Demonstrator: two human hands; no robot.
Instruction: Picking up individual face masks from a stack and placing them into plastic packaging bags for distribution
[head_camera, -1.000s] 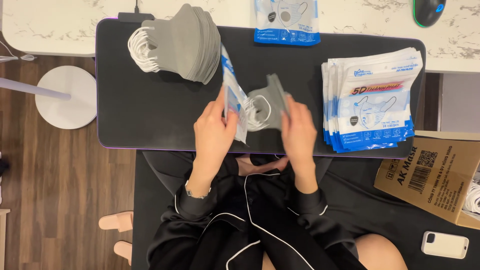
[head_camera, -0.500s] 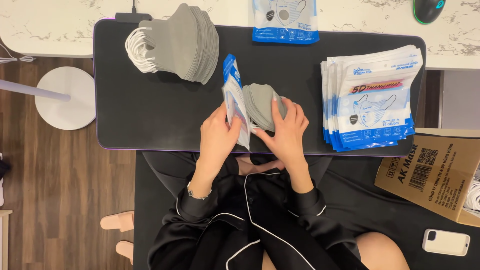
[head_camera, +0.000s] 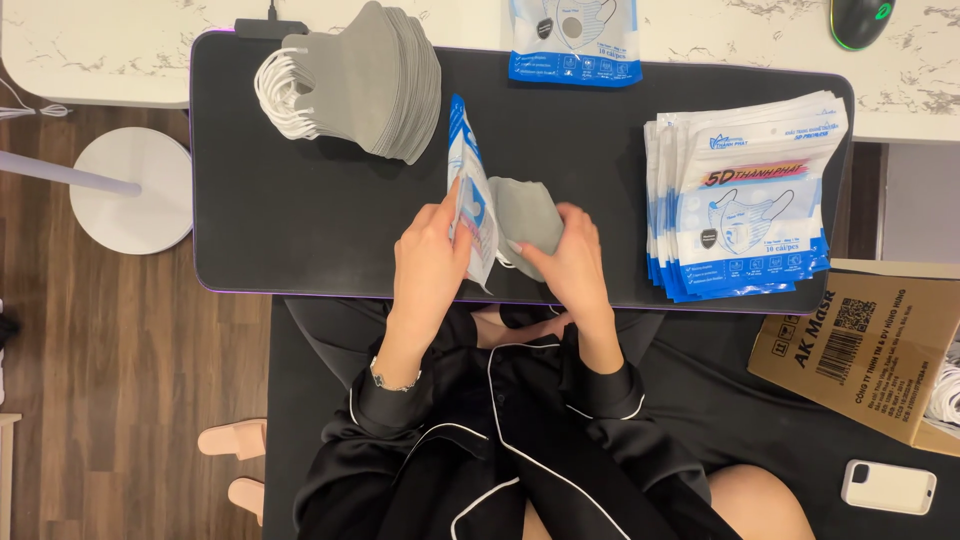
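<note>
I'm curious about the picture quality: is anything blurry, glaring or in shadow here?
Head view: even, soft light and sharp focus; the black mat shows no glare; the hands holding pouch and grey mask look crisp; the floor is dimmer.

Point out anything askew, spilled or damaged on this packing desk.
Nothing stands out. The left hand holds a blue-and-white pouch open while the right hand pushes grey masks in. The pile of grey masks and stack of pouches lie fanned but tidy on the black mat.
</note>
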